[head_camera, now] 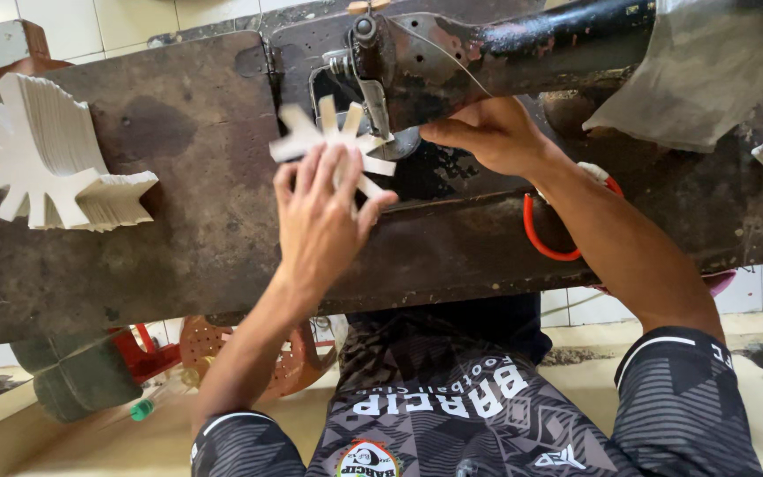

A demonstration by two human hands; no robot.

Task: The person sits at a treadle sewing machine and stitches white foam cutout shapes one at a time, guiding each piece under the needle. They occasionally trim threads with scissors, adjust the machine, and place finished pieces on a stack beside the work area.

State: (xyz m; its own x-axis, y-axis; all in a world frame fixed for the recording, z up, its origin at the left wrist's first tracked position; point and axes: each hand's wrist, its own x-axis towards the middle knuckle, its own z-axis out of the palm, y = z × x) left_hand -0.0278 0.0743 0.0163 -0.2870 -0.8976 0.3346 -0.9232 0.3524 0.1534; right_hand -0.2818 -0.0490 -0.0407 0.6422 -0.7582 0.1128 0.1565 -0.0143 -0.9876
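Observation:
My left hand [321, 214] lies flat with spread fingers on a white star-shaped cut piece [324, 134] with several tabs, pressing it onto the bed of a dark, worn sewing machine [505, 44]. The piece reaches under the presser foot and needle [374, 110]. My right hand [487, 132] rests just right of the foot, fingertips touching the piece's right edge beside the needle. A thick stack of the same white cut pieces [50, 155] sits on the table at the far left, well apart from both hands.
The stained dark work table [196, 247] spans the view. A red cord loop [545, 234] hangs at its front edge near my right forearm. Grey cloth [708, 75] drapes over the machine at right. Red plastic stools [222, 349] stand under the table.

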